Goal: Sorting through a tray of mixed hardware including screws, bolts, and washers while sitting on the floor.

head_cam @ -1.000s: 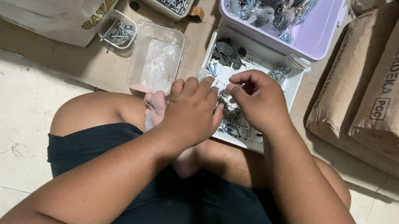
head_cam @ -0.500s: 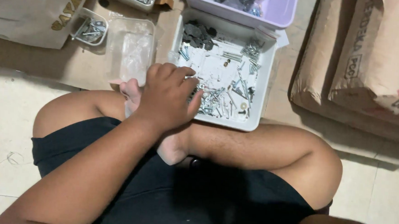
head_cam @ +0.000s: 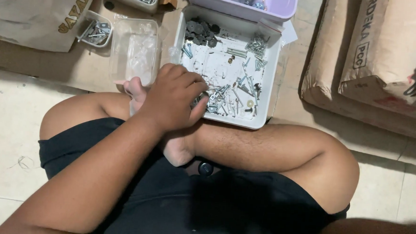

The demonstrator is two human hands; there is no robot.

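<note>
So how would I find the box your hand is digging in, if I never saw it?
Look in front of the crossed legs, just below the purple tub. The white square tray there holds loose silver screws, with black washers in its far left corner, and the left hand rests on its near edge. The clear box beside it looks nearly empty.

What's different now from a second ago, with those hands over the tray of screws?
The right hand, which was picking in the white square tray of screws and bolts a second ago, has pulled back out of view. The left hand stays curled over the tray's near left corner; what its fingers hold is hidden. The tray, clear plastic box and lilac tub lie as before.
</note>
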